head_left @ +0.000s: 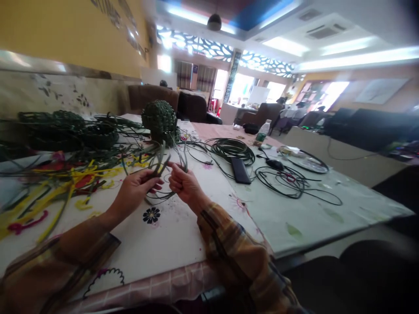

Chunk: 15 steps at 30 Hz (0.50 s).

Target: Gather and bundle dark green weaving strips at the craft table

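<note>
My left hand (142, 183) is closed around several dark green weaving strips (160, 163), whose ends stick up above the fingers. Close beside it, my right hand (183, 181) has its fingers curled in a pinch on the green strips, and some stand up behind its knuckles. Loops of the same strips hang below and between both hands, over the white flower-printed tablecloth (176, 235). Just beyond the hands stands a round dark green woven piece (159, 115).
Yellow strips (85, 174) and more green woven pieces (65, 131) lie to the left. Coiled green strips (232, 148), a dark phone (240, 170), a computer mouse (275, 164), a loose coil (291, 181) and a plastic bottle (262, 132) are at right. Armchairs (193, 108) stand behind.
</note>
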Each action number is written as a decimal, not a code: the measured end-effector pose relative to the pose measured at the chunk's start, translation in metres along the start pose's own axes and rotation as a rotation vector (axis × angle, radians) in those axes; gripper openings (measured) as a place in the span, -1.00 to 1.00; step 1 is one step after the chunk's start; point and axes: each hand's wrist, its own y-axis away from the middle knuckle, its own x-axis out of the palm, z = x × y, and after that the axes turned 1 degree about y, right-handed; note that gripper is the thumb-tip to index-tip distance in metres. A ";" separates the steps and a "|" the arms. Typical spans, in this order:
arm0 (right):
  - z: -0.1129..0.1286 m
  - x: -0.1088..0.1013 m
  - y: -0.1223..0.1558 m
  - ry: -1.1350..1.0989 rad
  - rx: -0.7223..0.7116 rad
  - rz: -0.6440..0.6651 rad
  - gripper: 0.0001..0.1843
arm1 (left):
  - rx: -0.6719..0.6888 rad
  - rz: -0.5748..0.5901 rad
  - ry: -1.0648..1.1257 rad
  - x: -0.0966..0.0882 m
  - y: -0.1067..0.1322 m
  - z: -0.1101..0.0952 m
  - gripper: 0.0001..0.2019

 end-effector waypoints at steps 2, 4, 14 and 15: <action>-0.003 0.003 0.001 0.038 0.009 -0.024 -0.74 | 0.020 0.053 -0.073 0.003 0.004 0.005 -0.66; -0.005 0.003 0.001 0.077 0.015 -0.046 -0.72 | 0.029 0.086 -0.114 0.005 0.007 0.009 -0.66; -0.006 -0.002 0.000 0.149 0.025 -0.009 -0.73 | 0.108 0.066 -0.193 -0.004 0.008 0.016 -0.74; -0.006 -0.001 0.000 0.155 0.010 0.000 -0.72 | 0.121 0.046 -0.198 -0.004 0.009 0.015 -0.75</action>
